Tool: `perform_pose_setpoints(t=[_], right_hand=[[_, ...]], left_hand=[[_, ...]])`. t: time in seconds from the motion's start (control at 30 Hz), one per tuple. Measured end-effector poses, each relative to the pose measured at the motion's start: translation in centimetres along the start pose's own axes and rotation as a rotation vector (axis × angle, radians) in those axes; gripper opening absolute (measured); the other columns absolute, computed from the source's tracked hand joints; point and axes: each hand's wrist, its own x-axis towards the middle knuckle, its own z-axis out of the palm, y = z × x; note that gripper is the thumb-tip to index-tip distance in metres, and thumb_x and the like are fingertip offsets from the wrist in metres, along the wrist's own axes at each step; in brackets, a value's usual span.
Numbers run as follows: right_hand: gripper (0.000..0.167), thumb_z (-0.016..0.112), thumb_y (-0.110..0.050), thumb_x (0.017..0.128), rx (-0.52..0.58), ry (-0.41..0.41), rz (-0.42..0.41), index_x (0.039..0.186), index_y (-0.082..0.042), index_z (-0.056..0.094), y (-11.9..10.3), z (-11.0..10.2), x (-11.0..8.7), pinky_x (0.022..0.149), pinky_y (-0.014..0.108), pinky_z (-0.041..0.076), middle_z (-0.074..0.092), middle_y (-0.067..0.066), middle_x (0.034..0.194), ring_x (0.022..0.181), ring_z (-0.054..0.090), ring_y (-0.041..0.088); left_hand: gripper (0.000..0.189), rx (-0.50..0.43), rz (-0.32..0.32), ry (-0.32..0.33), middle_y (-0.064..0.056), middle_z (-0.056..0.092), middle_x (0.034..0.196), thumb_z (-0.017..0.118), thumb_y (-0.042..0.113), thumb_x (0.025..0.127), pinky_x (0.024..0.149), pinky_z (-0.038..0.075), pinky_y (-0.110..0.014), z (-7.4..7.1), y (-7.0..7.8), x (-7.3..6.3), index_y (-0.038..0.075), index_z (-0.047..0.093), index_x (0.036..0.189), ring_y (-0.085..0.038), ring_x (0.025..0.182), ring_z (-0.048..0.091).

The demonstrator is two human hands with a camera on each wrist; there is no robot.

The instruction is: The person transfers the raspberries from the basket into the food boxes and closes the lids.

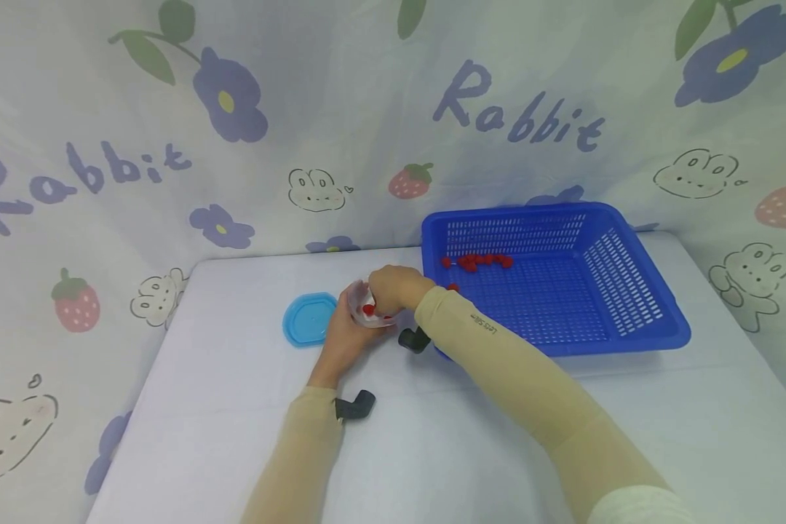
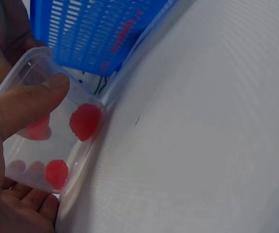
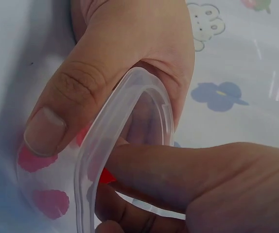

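Note:
A clear plastic tub point(image 1: 356, 292) with several red raspberries point(image 2: 85, 121) inside stands tilted in my left hand point(image 1: 350, 338). The left thumb point(image 2: 30, 104) lies along its outer wall, and the fingers curl round the other side. My right hand point(image 1: 395, 289) reaches over the rim into the tub. In the right wrist view, a bright red raspberry point(image 3: 107, 176) shows between the right thumb and the fingers below it, at their tips. Left of the tub, a light blue lid point(image 1: 309, 320) lies on the table.
A blue plastic basket point(image 1: 655, 291) stands on the right of the table. More raspberries point(image 1: 478, 262) lie in a row near its back left, and one point(image 1: 453, 287) shows by its left wall. The white table point(image 1: 419, 451) meets a patterned curtain point(image 1: 367, 94) behind.

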Motion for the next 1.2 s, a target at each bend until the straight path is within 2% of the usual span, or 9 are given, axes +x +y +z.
perform_pose_setpoints(t=[0.2,0.47,0.6,0.83,1.07,1.2], right_hand=[[0.021,0.074,-0.017,0.091,-0.005,-0.005,-0.003,0.11,-0.007,0.072,0.0,0.0,0.0,0.068,0.025,0.049,0.066,0.002,0.086,0.077,0.057,0.018],[0.019,0.074,-0.023,0.092,0.01,-0.011,-0.01,0.104,-0.008,0.073,0.0,0.0,0.0,0.062,0.024,0.046,0.064,0.001,0.08,0.073,0.056,0.016],[0.022,0.072,-0.024,0.093,0.019,0.008,-0.016,0.107,-0.008,0.07,0.0,-0.2,-0.1,0.065,0.024,0.048,0.066,0.001,0.087,0.078,0.058,0.016],[0.03,0.067,-0.025,0.097,0.049,0.06,-0.026,0.121,-0.008,0.066,-0.2,-0.7,-0.5,0.074,0.028,0.057,0.068,0.004,0.098,0.085,0.063,0.018],[0.036,0.067,-0.028,0.098,0.056,0.122,-0.036,0.128,-0.009,0.066,-0.4,-1.6,-1.5,0.081,0.03,0.057,0.07,0.004,0.114,0.095,0.063,0.018],[0.04,0.066,-0.032,0.098,0.042,0.165,-0.042,0.132,-0.01,0.063,-0.2,-2.1,-2.0,0.079,0.028,0.057,0.069,0.005,0.121,0.098,0.064,0.017]], left_hand=[[0.103,0.007,0.001,0.002,-0.002,0.039,0.157,0.089,0.035,0.076,0.117,0.033,-0.047,0.0,-0.1,0.0,0.014,0.027,0.156,-0.023,0.144,0.036],[0.101,0.001,0.01,0.001,-0.002,0.039,0.157,0.088,0.033,0.078,0.117,0.033,-0.045,0.1,-0.1,0.0,0.013,0.028,0.156,-0.022,0.145,0.035],[0.1,0.006,0.009,0.005,-0.002,0.04,0.157,0.088,0.034,0.078,0.117,0.032,-0.045,0.0,0.0,-0.1,0.013,0.028,0.156,-0.022,0.145,0.035],[0.099,0.019,-0.011,0.007,-0.005,0.04,0.155,0.086,0.034,0.08,0.116,0.034,-0.049,0.0,-0.1,-0.1,0.014,0.027,0.156,-0.025,0.141,0.038],[0.098,0.028,-0.032,0.003,-0.005,0.041,0.153,0.087,0.032,0.08,0.114,0.036,-0.05,0.1,0.1,-0.1,0.014,0.027,0.156,-0.026,0.138,0.042],[0.098,0.043,-0.038,0.004,-0.005,0.041,0.154,0.086,0.032,0.08,0.115,0.035,-0.051,0.1,0.2,-0.1,0.016,0.027,0.156,-0.028,0.14,0.04]])
